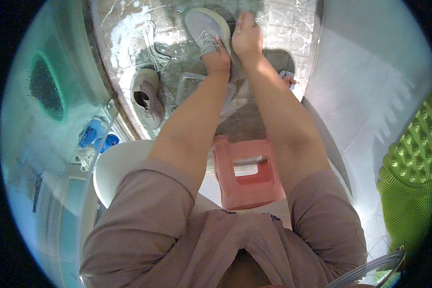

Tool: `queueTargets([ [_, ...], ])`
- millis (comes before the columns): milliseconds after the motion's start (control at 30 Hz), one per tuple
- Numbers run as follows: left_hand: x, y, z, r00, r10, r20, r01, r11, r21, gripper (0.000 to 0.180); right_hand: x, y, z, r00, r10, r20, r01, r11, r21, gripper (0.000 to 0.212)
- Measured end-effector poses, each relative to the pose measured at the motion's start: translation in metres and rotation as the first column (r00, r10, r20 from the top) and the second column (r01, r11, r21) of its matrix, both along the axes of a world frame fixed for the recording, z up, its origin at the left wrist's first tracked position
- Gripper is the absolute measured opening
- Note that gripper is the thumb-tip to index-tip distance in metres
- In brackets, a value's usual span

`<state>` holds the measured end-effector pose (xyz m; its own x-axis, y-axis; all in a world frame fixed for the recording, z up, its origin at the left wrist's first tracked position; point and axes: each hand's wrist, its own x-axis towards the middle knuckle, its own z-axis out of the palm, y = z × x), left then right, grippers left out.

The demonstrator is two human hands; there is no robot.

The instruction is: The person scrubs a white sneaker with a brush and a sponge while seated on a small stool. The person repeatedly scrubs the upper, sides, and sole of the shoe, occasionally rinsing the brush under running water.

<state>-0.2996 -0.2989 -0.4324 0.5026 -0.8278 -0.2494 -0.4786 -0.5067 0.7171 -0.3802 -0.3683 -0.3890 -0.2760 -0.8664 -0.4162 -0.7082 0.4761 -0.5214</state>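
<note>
A light grey lace-up shoe is tilted over the wet floor, its toe pointing away and its pale sole edge facing right. My left hand grips it at the heel end, with part of the hand at the opening and a finger by the laces. My right hand is closed right beside the sole edge. Its curled fingers hide whatever they may hold. Left of my arms lies a second, brownish-looking shoe. Beyond it is a bundle of white shoelaces. A clear plastic container sits partly behind my left forearm.
A pink plastic stool stands between my forearms. Glass panelling rises at left, with blue-topped items near it. A green bumpy scrubbing mat hangs at right. Part of a foot shows beside my right forearm.
</note>
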Motion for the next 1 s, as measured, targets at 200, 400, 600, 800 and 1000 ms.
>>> queueTargets([
  [200,0.0,0.008,-0.006,0.999,0.036,0.013,-0.036,0.999,-0.017,0.046,0.013,0.032,0.023,0.999,0.028,-0.035,-0.032,0.991,-0.129,0.027],
  [400,0.0,0.004,-0.01,0.99,-0.033,0.139,0.055,0.985,-0.161,0.045,0.013,-0.011,-0.006,0.999,0.009,-0.038,-0.018,0.966,-0.26,0.028],
  [600,0.002,0.003,0.001,0.999,-0.009,0.048,0.008,1.0,0.009,0.046,0.004,0.014,-0.002,0.981,-0.026,0.193,0.069,0.974,-0.216,0.028],
  [800,0.001,0.003,0.001,0.998,-0.036,0.059,0.036,0.999,-0.013,0.048,-0.008,-0.017,-0.05,0.983,-0.096,-0.158,0.041,0.947,-0.319,0.041],
  [1000,0.003,0.004,0.004,0.998,0.028,-0.053,-0.027,0.999,0.033,0.046,0.0,0.022,-0.005,0.963,0.266,0.041,-0.243,0.924,-0.295,0.03],
])
